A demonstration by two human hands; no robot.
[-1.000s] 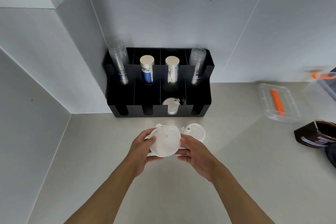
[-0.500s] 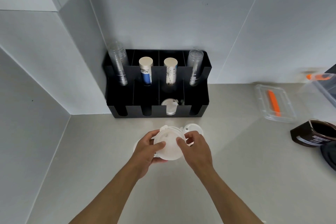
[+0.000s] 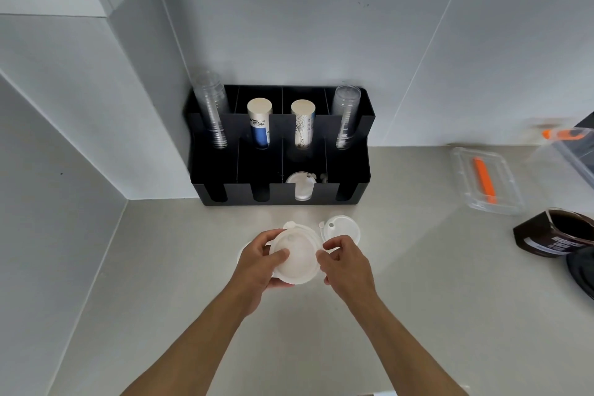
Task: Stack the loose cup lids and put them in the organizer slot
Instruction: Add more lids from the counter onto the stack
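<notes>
The left hand (image 3: 257, 262) cups a small stack of white cup lids (image 3: 295, 257) from below with its thumb on top, while the right hand (image 3: 345, 262) pinches the stack's right edge, both closed on it above the counter (image 3: 160, 299). To seat the lids well, I would line up rims and tabs before pressing, or they may nest crooked. The lids look thin, translucent and flexible. Another loose lid (image 3: 341, 229) lies just beyond the right hand's fingertips. Farther ahead, the black organizer (image 3: 348, 170) holds lids (image 3: 302, 186) in a front slot.
</notes>
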